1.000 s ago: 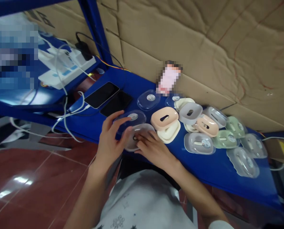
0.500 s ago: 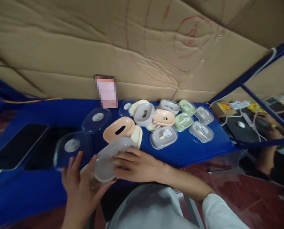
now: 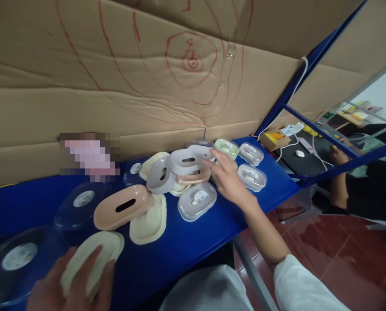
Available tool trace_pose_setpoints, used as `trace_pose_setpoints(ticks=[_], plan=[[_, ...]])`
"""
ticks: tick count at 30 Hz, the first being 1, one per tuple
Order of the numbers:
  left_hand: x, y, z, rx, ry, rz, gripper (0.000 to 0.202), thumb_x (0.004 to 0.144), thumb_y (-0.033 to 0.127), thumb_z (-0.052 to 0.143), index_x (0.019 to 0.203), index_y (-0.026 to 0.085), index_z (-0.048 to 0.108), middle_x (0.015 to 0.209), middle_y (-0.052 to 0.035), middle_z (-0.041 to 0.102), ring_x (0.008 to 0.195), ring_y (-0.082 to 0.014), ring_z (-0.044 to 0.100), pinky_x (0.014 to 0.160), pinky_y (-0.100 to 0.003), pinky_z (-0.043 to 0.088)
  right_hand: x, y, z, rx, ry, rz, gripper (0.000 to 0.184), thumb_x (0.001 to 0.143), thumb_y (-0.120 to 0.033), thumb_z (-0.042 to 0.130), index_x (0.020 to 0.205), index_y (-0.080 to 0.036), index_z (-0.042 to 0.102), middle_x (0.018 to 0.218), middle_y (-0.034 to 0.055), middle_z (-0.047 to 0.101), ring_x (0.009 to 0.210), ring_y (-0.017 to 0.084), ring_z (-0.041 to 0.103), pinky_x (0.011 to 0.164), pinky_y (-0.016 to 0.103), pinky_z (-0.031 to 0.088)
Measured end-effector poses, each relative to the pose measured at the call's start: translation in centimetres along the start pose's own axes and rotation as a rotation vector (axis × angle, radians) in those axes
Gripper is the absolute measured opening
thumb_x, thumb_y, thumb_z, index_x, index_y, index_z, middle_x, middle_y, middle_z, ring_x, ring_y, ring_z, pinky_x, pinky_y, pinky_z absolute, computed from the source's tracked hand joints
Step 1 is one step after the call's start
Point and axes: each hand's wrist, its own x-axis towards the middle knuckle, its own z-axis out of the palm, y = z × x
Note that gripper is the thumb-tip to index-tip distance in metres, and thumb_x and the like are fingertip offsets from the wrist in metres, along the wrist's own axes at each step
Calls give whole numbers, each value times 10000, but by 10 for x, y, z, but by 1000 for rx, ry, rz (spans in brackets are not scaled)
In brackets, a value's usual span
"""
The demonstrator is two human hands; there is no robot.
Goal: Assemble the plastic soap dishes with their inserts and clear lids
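My left hand (image 3: 73,285) lies at the bottom left, fingers curled over a cream oval plastic case (image 3: 94,257) on the blue shelf (image 3: 186,246). My right hand (image 3: 227,179) reaches out over the pile of cases, fingers spread and empty, its fingertips at a pink case (image 3: 193,177) under a grey one (image 3: 183,160). A peach case with a slot (image 3: 121,207) lies between the two hands, partly on a cream lid (image 3: 150,220). A clear packaged case (image 3: 197,199) sits just left of my right wrist.
Dark blue lids (image 3: 79,207) lie at the left, more clear and green packages (image 3: 251,177) at the right end. A cardboard wall (image 3: 147,86) backs the shelf. Beyond a blue frame post (image 3: 293,86) another person's hand (image 3: 338,155) rests on a neighbouring surface.
The view has swung right. My right hand let go of the case it held with the left and reached out to the pile. My left hand now holds a cream case alone.
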Motion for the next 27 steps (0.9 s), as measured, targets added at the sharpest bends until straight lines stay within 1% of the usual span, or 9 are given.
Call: trace_pose_setpoints(ticks=[2, 5, 9, 11, 14, 17, 21, 23, 27], plan=[[3, 32, 10, 61, 20, 13, 773, 959, 230, 677, 1626, 494, 388, 1627, -61, 492, 1441, -452, 520, 1123, -738, 468, -20, 32, -3, -6, -57, 98, 768, 855, 58, 415, 1566, -223, 499, 1741, 111, 348, 1648, 238, 235, 1302, 600, 248], [13, 84, 41, 29, -97, 132, 717, 983, 204, 654, 1623, 417, 409, 1550, -105, 566, 1359, -367, 611, 1066, -583, 558, -40, 71, 2, -41, -270, 182, 767, 896, 30, 494, 1622, -210, 434, 1732, 156, 351, 1640, 314, 257, 1284, 672, 234], [48, 127, 86, 106, -218, 331, 565, 1010, 266, 654, 1555, 283, 502, 1611, -168, 528, 1448, -390, 549, 1155, -616, 465, -34, 97, 2, -34, -359, 84, 613, 1006, -180, 649, 1596, -246, 494, 1645, 159, 498, 1538, 332, 448, 1263, 641, 272], [70, 132, 99, 128, -214, 356, 498, 1024, 293, 648, 1508, 249, 540, 1569, -173, 578, 1414, -392, 580, 1151, -630, 452, -24, 102, -5, 0, -333, 26, 511, 1034, -295, 668, 1536, -279, 576, 1575, 128, 583, 1477, 317, 514, 1246, 612, 290], [91, 128, 102, 37, -198, 323, 310, 1037, 252, 626, 1347, 238, 629, 1386, -128, 711, 1265, -323, 676, 1056, -525, 528, -13, 107, -17, 102, -346, 1, 508, 975, -362, 771, 1465, -316, 644, 1487, 96, 651, 1407, 301, 565, 1204, 573, 364], [96, 126, 95, -13, -186, 287, 229, 1045, 165, 580, 1250, 234, 654, 1256, -102, 748, 1157, -269, 704, 971, -440, 552, -9, 114, -15, 214, -389, 20, 505, 932, -383, 820, 1414, -332, 679, 1437, 81, 654, 1364, 280, 580, 1167, 514, 421], [91, 136, 90, 94, -193, 330, 307, 1017, 327, 685, 1299, 208, 656, 1327, -147, 707, 1191, -340, 678, 991, -509, 522, -8, 120, 1, 286, -423, 33, 436, 955, -495, 769, 1358, -337, 714, 1318, 74, 674, 1309, 300, 594, 1120, 494, 449], [90, 139, 90, 108, -190, 330, 328, 1008, 328, 704, 1307, 202, 656, 1338, -150, 698, 1208, -338, 670, 993, -493, 520, -10, 116, 5, 275, -348, 9, 412, 1001, -492, 709, 1379, -330, 702, 1320, 85, 672, 1324, 313, 588, 1133, 507, 428], [95, 131, 88, 17, -203, 277, 303, 1044, 261, 642, 1338, 190, 628, 1320, -133, 703, 1215, -271, 669, 1011, -414, 533, -28, 87, 3, 174, -78, 10, 296, 1098, -313, 544, 1342, -273, 706, 1254, 105, 717, 1230, 293, 638, 1089, 504, 438]])
